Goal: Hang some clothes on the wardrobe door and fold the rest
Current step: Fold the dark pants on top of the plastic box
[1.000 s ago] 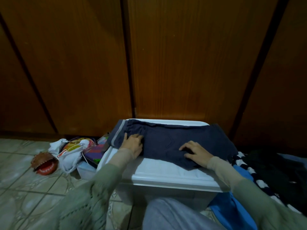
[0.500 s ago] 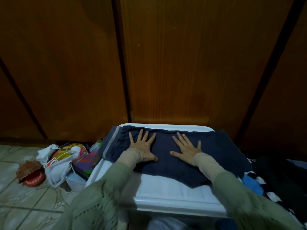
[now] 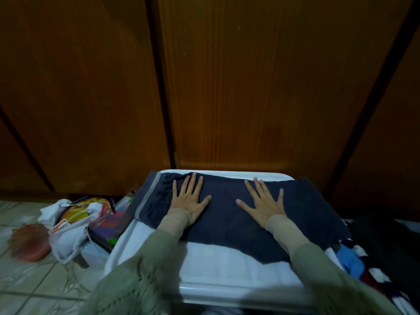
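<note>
Smoothing the navy shorts before the next fold.

I pressed my left hand (image 3: 187, 197) and right hand (image 3: 263, 201) flat, fingers spread and gripping nothing, on the navy shorts (image 3: 227, 214) lying across the white bin lid (image 3: 227, 267) below the wardrobe door (image 3: 261, 87). Next, I judged, I needed to pinch one end and fold it over.

head view — looking down, close, facing wardrobe doors (image 3: 250, 87)

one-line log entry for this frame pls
step: fold, smoothing | left hand: flat, fingers spread, on navy shorts | right hand: same | shorts: lying on white bin lid | wardrobe door: nothing hung in view
</note>
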`<state>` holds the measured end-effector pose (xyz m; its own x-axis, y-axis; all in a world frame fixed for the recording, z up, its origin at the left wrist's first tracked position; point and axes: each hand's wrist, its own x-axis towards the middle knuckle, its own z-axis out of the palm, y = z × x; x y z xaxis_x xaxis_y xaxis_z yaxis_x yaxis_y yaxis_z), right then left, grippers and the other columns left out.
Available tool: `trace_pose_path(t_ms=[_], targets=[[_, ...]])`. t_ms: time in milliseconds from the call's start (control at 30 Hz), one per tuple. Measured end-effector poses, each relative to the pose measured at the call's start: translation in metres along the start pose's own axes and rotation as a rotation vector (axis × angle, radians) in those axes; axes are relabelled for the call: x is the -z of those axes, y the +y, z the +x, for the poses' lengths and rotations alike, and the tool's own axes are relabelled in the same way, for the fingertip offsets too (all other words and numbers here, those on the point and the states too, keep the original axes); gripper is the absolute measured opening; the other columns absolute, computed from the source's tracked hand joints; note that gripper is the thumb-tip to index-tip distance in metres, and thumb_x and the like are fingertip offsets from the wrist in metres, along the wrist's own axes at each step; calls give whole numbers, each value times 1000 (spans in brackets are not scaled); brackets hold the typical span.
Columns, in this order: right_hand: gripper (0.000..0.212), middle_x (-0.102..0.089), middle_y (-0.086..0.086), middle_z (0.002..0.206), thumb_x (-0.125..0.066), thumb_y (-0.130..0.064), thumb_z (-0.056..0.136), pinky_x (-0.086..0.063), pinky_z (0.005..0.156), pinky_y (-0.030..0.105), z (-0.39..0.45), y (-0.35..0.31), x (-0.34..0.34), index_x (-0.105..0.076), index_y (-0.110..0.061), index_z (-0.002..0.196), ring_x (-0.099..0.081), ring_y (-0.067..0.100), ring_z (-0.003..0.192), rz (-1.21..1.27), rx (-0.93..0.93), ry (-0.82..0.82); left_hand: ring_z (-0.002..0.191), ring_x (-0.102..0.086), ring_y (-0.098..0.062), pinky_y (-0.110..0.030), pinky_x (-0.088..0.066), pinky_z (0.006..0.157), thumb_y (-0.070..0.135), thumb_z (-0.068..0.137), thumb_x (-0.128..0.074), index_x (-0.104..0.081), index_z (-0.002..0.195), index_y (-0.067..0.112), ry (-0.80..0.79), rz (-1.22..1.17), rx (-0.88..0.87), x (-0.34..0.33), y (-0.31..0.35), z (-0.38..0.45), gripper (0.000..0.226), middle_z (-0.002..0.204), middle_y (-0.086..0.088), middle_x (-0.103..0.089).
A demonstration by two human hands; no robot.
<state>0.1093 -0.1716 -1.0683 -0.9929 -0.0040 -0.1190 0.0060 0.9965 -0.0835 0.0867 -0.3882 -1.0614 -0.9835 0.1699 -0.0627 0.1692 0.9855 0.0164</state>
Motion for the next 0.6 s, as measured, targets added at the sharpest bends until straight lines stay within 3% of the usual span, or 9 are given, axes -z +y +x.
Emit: trace_pose_path(t_ms=[267, 300, 367, 433, 467, 500, 567, 600], targets=[[70, 20, 0, 156, -6, -68, 90, 18, 109, 55, -9, 33, 4, 16, -33, 147, 18, 20, 144, -86, -158, 6, 145, 16, -19, -44, 20, 113, 63, 93, -8, 14, 149, 24, 82, 68, 78, -2, -14, -17, 71, 157, -3, 18], [71, 20, 0, 156, -6, -68, 90, 18, 109, 55, -9, 34, 4, 16, -33, 147, 18, 20, 144, -89, -160, 2, 144, 17, -21, -44, 19, 113, 71, 86, -3, 15, 148, 26, 54, 57, 44, -2, -16, -20, 79, 157, -3, 18], [71, 21, 1, 156, -6, -67, 91, 18, 109, 56, -9, 33, 4, 17, -32, 147, 18, 22, 144, -90, -153, -9, 143, 22, -23, -43, 18, 113, 90, 53, 15, 16, 147, 30, -37, 26, -35, 0, -19, -28, 111, 156, -3, 21], [70, 21, 2, 156, -7, -65, 92, 17, 109, 55, -10, 33, 5, 18, -30, 147, 18, 23, 144, -88, -142, -25, 142, 25, -24, -44, 18, 113, 92, 26, 29, 17, 146, 33, -101, 36, -76, 2, -21, -31, 134, 155, -4, 24], [69, 21, 2, 156, -7, -63, 93, 17, 110, 54, -11, 33, 5, 18, -29, 147, 19, 22, 144, -86, -138, -35, 141, 26, -23, -44, 18, 113, 92, 32, 28, 17, 146, 33, -110, 41, -76, 2, -21, -31, 129, 154, -5, 25], [68, 22, 2, 156, -7, -62, 94, 16, 111, 53, -12, 33, 6, 18, -28, 147, 19, 22, 144, -84, -132, -47, 141, 26, -23, -46, 18, 113, 91, 50, 20, 17, 146, 33, -111, 48, -71, 3, -20, -32, 112, 154, -6, 26], [64, 22, 2, 156, -7, -56, 97, 14, 112, 50, -18, 32, 5, 18, -26, 147, 19, 21, 144, -75, -112, -75, 141, 26, -22, -51, 18, 113, 71, 88, -8, 15, 146, 36, -123, 51, -61, 4, -16, -35, 72, 154, -8, 27], [62, 22, 2, 156, -7, -53, 98, 13, 113, 49, -22, 31, 5, 18, -26, 147, 19, 21, 144, -71, -96, -88, 141, 26, -23, -53, 17, 111, 60, 95, -14, 14, 146, 38, -129, 40, -66, 5, -11, -37, 62, 154, -6, 27]])
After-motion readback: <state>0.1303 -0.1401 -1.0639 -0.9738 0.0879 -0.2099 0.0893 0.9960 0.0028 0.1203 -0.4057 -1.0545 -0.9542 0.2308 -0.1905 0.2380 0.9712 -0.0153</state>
